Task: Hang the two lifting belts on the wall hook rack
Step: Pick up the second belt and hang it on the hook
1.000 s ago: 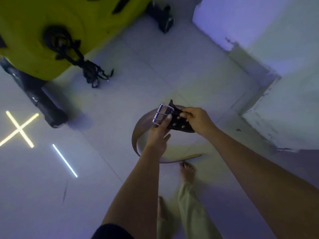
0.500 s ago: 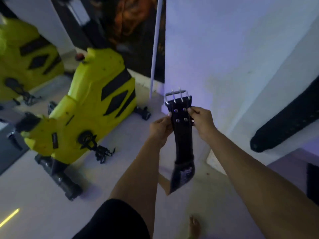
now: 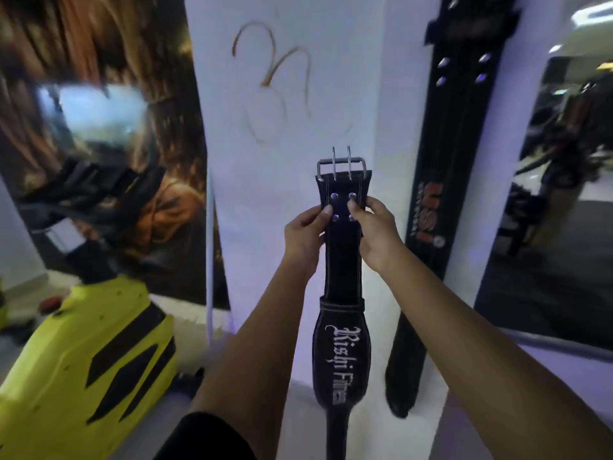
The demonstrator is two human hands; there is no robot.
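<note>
Straight ahead stands a pale wall panel [image 3: 282, 134], plain but for some faint brownish curved scuff marks [image 3: 275, 64] high up. To its left hangs a large blurred poster [image 3: 99, 127] in brown and orange tones, and to the far right a mirror [image 3: 564, 194] shows a dim room. Low on the left, near the floor, sits a bright yellow exercise machine [image 3: 83, 370] with black slanted panels.

Against the wall on the right a long black lifting belt [image 3: 454, 144] already hangs straight down, studded near its top, with red lettering lower on the strap; what it hangs from is out of view above the frame.

Nearer, in the middle, a second black belt [image 3: 341, 260] is held upright in front of the wall panel, apart from it. Its silver two-pronged buckle [image 3: 341, 166] is uppermost, the wider padded part with white gothic lettering hangs below the wrists, and the tail runs down out of the bottom edge.

Both hands pinch this belt just under the buckle: the left hand [image 3: 305, 234] grips its left edge, thumb on the front, and the right hand [image 3: 376, 234] grips its right edge, thumb by the four rivets [image 3: 343, 206].
</note>
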